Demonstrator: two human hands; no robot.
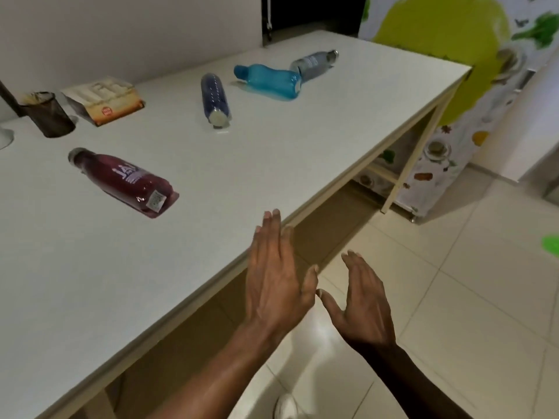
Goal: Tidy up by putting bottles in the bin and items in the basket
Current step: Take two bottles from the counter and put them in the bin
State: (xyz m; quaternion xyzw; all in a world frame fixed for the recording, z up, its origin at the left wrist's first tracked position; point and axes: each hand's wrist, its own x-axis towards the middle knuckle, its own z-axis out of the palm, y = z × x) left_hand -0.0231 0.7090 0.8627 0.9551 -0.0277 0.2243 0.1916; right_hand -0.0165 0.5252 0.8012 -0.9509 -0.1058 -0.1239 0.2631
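Our fingers are straight and spread, gripping nothing. The left hand [276,285] reaches forward with its fingertips over the near edge of the white table [272,152]; the right hand [361,300] is held flat beside it, thumb toward the left hand, above the tiled floor [453,297] just off the table edge. Both are bare and empty.

On the table we count four bottles, all lying on their sides. Nearest to our hands is the red bottle [124,181], cap pointing away to the left. Farther back, near the middle, lies the dark blue bottle [215,99], its base toward us. Beyond it is the light blue bottle [267,80], and its base touches or nearly touches the clear bottle [314,63], which sits closest to the far right corner.

At the left end we count two other items: one dark mesh cup [50,116] standing upright, and just beside it one flat cardboard packet [104,101] lying face up. Neither a bin nor a basket shows in this view.
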